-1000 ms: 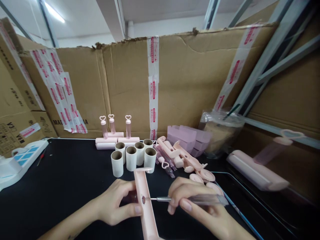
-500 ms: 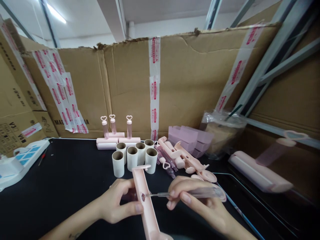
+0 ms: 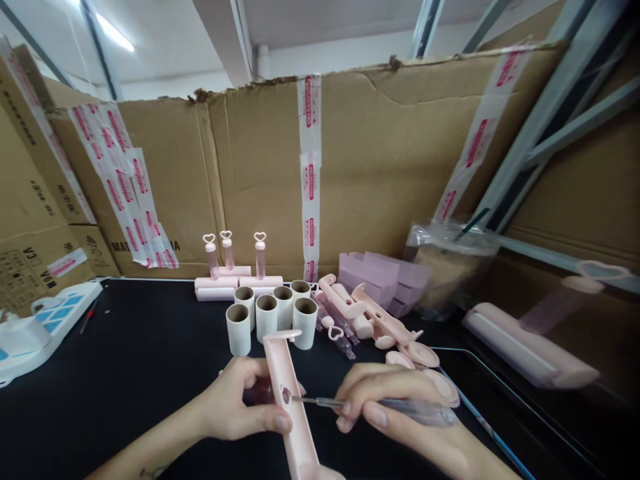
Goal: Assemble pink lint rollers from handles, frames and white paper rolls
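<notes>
Left hand [image 3: 240, 403] clamps a pale-pink, trough-shaped plastic holder [image 3: 296, 430], thumb against its edge; holder sits tilted over the black tabletop [image 3: 125, 360]. Right hand [image 3: 405, 400] is closed on a slim metal-shafted screwdriver with clear handle [image 3: 423, 411]. Its tip points at the holder's hole; contact cannot be told. Six white cylindrical cardboard tubes [image 3: 239, 335] stand upright just beyond.
</notes>
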{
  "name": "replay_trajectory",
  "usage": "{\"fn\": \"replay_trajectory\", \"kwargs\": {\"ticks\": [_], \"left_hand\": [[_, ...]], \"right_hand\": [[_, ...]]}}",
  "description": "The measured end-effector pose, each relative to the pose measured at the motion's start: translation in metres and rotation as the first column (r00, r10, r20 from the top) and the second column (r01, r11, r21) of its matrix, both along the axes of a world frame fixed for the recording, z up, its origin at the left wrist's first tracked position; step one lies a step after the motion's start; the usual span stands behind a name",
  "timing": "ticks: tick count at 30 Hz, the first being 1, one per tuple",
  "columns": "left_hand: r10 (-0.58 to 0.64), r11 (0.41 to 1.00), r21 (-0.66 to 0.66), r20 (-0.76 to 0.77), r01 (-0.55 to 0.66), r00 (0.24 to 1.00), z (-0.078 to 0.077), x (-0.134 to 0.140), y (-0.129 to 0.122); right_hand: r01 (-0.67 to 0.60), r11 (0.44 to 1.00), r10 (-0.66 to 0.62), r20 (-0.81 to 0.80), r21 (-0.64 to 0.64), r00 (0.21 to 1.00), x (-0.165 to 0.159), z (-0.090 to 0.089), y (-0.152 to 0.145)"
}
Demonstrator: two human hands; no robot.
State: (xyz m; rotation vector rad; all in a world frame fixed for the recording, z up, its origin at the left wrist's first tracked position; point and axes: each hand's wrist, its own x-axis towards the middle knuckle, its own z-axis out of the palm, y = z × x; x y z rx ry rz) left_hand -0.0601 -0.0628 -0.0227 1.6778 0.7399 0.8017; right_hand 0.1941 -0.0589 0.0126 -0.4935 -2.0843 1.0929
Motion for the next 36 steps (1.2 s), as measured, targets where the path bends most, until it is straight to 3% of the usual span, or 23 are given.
{"fn": "replay_trajectory", "kwargs": {"ticks": [9, 12, 22, 36], "left_hand": [[-0.019, 0.999, 0.047, -0.085, 0.023, 0.996, 0.004, -0.001, -0.004], [-0.062, 0.998, -0.006, -0.09, 0.061, 0.994, 0.007, 0.0, -0.005], [-0.127, 0.98, -0.151, 0.038, 0.131, 0.991, 0.003, 0.002, -0.001], [-0.089, 0.981, -0.162, 0.124, 0.109, 0.988, -0.002, 0.003, 0.004]], "right_hand": [[0.012, 0.999, -0.015, 0.081, 0.037, 0.997, 0.005, 0.008, -0.004], [-0.026, 0.999, 0.022, 0.09, 0.047, 0.996, 0.006, 0.007, -0.003], [-0.14, 0.99, 0.14, 0.018, -0.001, 0.99, 0.004, -0.003, 0.007], [-0.129, 0.987, 0.129, -0.005, -0.096, 0.992, 0.002, -0.012, 0.01]]}}
